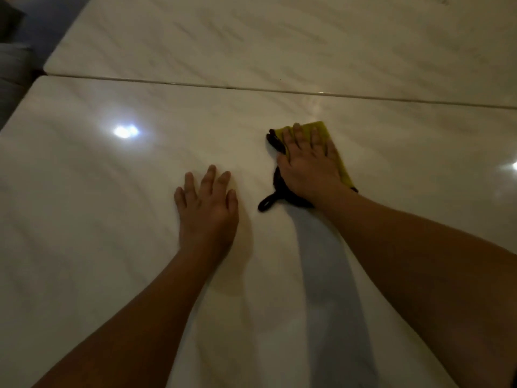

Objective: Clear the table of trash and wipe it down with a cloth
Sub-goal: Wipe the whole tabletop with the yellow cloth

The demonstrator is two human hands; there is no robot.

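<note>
Marble-patterned and glossy, the pale table (98, 219) carries faint grey veins and mirrors a bright patch of light (125, 131) on its left part. The right hand (310, 166) lies palm down on a yellow cloth (321, 128), its fingers (296, 135) straight and only slightly spread, pressing the fabric flat against the tabletop rather than curling round it. The cloth is folded into a rough rectangle and sits right of the middle, on the near slab. It looks soft and matte. A dark edge shows along its left side, and a dark hanging loop (265, 204) sticks out onto the surface just left of the wrist.

The left hand (208, 208) rests flat on the bare tabletop near the cloth but apart from it. Its fingers (208, 175) are extended and a little fanned, holding nothing. Both forearms reach in from the lower edge of the view, and a grey shadow runs along the surface between them.

Beyond the hands, a thin straight seam (251, 89) crosses the view from left to right. It separates the near slab from a second slab (251, 37) of the same veined, polished material, whose corner at the upper left is rounded
</note>
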